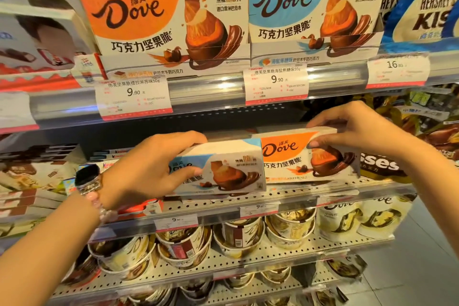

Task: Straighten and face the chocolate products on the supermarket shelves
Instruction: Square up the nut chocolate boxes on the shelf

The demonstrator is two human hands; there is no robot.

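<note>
Left hand: the left hand (146, 169) grips the blue-and-white Dove cardboard box (223, 169), fingers curled over its top edge, thumb across the printed front.
Right hand: the right hand (347, 129) pinches the orange-and-white Dove cardboard box (293, 156), fingers on top, thumb pressed on the front panel.
Boxes: both sit on the perforated metal middle shelf (223, 202), side by side and touching; the blue one tilts with its left end toward the camera, the orange one faces forward.
Wrist: a dark smartwatch (87, 176) with a beaded band sits on the left wrist.
Top shelf: a big orange Dove display carton (154, 30) stands beside a big blue Dove display carton (313, 15); what is inside them I cannot tell. White price tags (275, 82) reading 9.90 hang on the rail below.
Far right: white Hershey's Kisses bags (429, 7) stand up top.
Lower shelf: stacked gold-and-white Dove paper tubs (246, 233) fill the row, lids on, contents hidden.
</note>
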